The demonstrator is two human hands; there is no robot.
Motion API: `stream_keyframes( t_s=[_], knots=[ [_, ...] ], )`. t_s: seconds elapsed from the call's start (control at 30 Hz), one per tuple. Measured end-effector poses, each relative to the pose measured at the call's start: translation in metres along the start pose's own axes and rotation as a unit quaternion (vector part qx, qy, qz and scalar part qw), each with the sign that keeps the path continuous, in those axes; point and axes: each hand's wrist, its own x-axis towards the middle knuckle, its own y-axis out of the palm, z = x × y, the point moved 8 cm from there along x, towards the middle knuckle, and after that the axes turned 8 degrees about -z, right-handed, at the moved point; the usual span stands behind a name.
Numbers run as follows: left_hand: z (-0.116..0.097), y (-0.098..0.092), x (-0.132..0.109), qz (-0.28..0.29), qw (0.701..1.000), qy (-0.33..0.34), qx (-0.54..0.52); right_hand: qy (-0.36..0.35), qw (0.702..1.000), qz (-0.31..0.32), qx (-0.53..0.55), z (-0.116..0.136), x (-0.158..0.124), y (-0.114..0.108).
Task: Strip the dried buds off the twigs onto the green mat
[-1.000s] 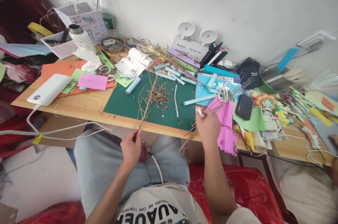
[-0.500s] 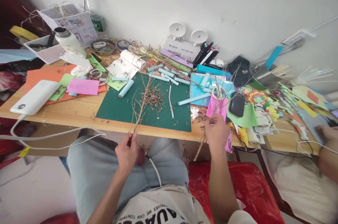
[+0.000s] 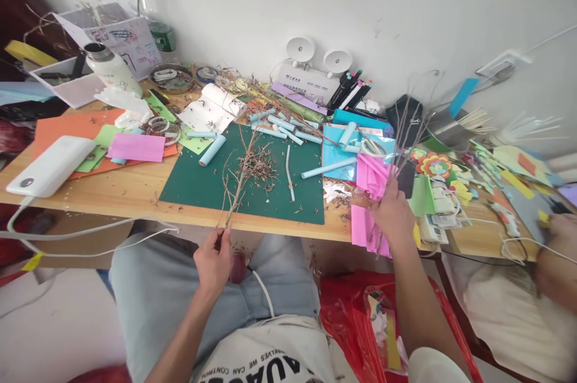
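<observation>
Left hand [image 3: 213,261] pinches a dry branch [image 3: 240,181], right hand [image 3: 393,210] grips a twig bunch [image 3: 399,156], and its long tips might knock the bright flower [image 3: 433,165] if it swings.

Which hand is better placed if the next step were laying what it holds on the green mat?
Probably the left hand: its branch extends over the mat. The right hand holds twigs by the pink paper, past the mat's right edge.
</observation>
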Motion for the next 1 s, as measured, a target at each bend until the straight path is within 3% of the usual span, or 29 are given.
stream_keyframes(
  t_s=[0.2,0.4,0.53,0.6,0.67,0.77,0.87,1.0],
  knots=[
    [0.001,0.0,-0.001,-0.001,1.0,0.008,0.002,-0.046,0.998,-0.033,-0.035,0.002,-0.013,-0.002],
    [0.001,0.001,-0.002,-0.003,1.0,0.005,-0.001,-0.062,0.993,-0.1,0.01,-0.007,-0.006,-0.019],
    [-0.002,0.0,-0.003,-0.003,1.0,0.001,-0.005,-0.044,0.989,-0.131,0.06,0.013,0.0,-0.041],
    [-0.002,0.0,-0.003,0.0,1.0,-0.002,-0.008,-0.04,0.982,-0.143,0.113,0.039,-0.002,-0.057],
    [-0.001,0.0,-0.004,0.002,1.0,-0.003,-0.007,-0.074,0.967,-0.123,0.209,0.083,-0.007,-0.067],
    [0.0,0.001,-0.005,0.003,1.0,-0.001,0.0,-0.136,0.908,-0.047,0.392,0.162,-0.017,-0.069],
    [0.001,0.001,-0.004,0.001,1.0,-0.002,0.005,-0.117,0.845,0.04,0.521,0.229,-0.017,-0.052],
    [-0.001,-0.001,-0.005,0.0,1.0,-0.006,0.003,-0.02,0.784,0.148,0.602,0.28,-0.008,-0.012]
  ],
)
